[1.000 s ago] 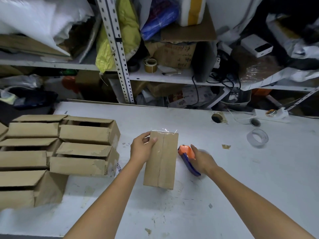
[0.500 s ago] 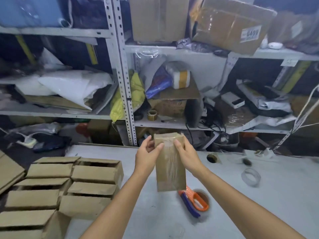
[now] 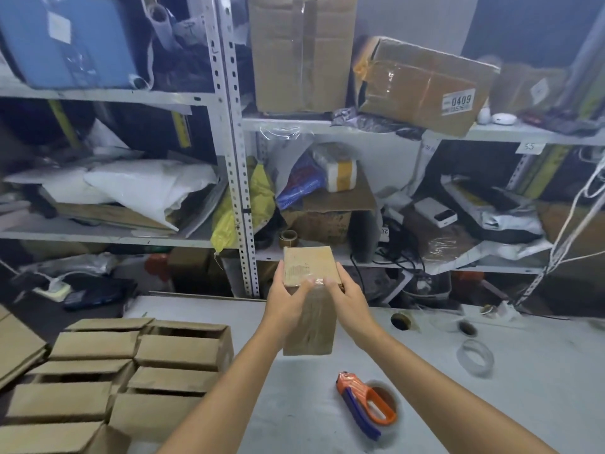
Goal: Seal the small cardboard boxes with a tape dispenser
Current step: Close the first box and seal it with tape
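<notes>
A small cardboard box (image 3: 314, 326) is held upright above the table (image 3: 507, 404), its upper end gripped by the left hand (image 3: 288, 299) and right hand (image 3: 348, 298) with thumbs pressed on the tape, which may be wrinkled if rubbed unevenly; the tape dispenser (image 3: 366, 403) is seen lying below.

White table (image 3: 491, 421), scuffed and marked. 9 o'clock — small cardboard boxes (image 3: 176, 352) packed close in rows, some flaps ajar. 5 o'clock — orange-and-blue tape dispenser (image 3: 366, 404) on its side, well apart from boxes. 3 o'clock — clear tape roll (image 3: 474, 357). 1 o'clock, near far edge, brown tape roll (image 3: 401, 321).
</notes>
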`<state>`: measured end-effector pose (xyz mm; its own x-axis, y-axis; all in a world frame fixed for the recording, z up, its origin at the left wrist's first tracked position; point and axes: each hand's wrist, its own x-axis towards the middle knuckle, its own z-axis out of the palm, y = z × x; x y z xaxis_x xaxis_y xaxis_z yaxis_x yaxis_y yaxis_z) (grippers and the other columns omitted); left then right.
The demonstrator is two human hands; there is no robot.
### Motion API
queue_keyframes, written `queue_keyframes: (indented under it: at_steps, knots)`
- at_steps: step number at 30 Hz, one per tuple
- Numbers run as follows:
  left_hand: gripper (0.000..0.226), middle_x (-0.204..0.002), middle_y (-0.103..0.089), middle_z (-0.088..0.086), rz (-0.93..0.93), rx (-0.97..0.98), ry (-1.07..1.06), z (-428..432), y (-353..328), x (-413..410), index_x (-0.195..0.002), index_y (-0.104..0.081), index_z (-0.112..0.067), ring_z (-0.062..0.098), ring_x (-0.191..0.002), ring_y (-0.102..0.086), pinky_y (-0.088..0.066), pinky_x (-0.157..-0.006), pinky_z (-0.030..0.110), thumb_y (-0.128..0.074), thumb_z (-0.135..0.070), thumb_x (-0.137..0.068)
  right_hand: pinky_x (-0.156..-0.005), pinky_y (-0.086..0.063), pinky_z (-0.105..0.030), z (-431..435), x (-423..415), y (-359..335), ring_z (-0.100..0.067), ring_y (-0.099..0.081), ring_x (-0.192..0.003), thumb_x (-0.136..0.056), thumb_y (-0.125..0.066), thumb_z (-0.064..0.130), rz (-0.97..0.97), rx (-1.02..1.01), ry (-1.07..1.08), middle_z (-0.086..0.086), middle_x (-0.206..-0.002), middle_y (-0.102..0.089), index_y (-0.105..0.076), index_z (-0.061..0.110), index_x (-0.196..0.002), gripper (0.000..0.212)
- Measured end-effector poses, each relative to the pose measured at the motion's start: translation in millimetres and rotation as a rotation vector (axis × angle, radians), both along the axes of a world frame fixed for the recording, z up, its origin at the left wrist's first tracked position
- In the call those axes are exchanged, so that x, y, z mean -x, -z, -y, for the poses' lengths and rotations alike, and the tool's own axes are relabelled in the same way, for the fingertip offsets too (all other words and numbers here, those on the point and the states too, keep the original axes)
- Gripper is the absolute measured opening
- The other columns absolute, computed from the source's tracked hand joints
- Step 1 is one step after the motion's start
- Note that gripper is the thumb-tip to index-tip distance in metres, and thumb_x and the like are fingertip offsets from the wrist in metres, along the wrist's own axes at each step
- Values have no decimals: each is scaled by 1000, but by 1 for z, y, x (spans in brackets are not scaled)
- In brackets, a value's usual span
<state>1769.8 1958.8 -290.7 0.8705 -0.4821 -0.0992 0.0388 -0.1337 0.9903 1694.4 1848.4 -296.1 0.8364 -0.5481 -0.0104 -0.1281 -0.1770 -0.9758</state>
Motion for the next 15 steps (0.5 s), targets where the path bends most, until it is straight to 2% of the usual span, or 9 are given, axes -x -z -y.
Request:
queue_keyframes:
  at_steps: [3, 6, 9, 10, 12, 15]
  knots:
    - [76, -145, -48, -4, 18, -2, -22, 0, 5, -1, -154, -22, -33, 10, -118, -45, -44, -90, 31, -67, -34, -92, -81, -42, -10, -6, -2, -2, 4, -51, -106, -106, -42, 27, -13, -20, 35, 34, -110, -49, -39, 36, -143, 38]
    - [78, -145, -47, -3, -10, 14, -49, -2, 7, -1, -153, -23, -34, 13, -122, -46, -46, -95, 35, -70, -34, -90, -90, -42, -15, -8, -2, 0, 0, -50, -112, -105, -44, 30, -42, -26, 12, 37, -111, -50, -38, 43, -139, 37]
    - [74, -143, -48, -2, -41, 23, -65, -6, 6, -5, -152, -25, -31, 11, -117, -45, -46, -82, 23, -68, -31, -92, -89, -41, -11, -6, 0, -1, 7, -49, -111, -102, -47, 39, -65, -29, -46, 38, -119, -48, -34, 37, -148, 47]
    - [72, -143, -48, -1, -49, 26, -67, -7, 6, -7, -153, -25, -30, 11, -116, -45, -45, -78, 20, -66, -30, -93, -95, -43, -15, -4, 0, -1, 4, -48, -119, -101, -48, 43, -67, -46, -62, 32, -130, -48, -33, 33, -150, 52]
    - [70, -146, -45, 0, -64, 31, -83, -10, 5, -10, -153, -24, -30, 14, -118, -44, -45, -83, 24, -64, -29, -95, -107, -42, -32, 3, 0, -1, -14, -41, -138, -100, -46, 48, -91, -118, -37, 12, -153, -38, -29, 27, -154, 60]
    - [71, -149, -42, 0, -70, 26, -78, -12, 7, -11, -154, -23, -30, 13, -118, -43, -42, -90, 32, -63, -31, -95, -110, -40, -41, 7, 2, -2, -22, -36, -142, -101, -40, 51, -150, -161, -5, 3, -160, -30, -28, 29, -155, 59]
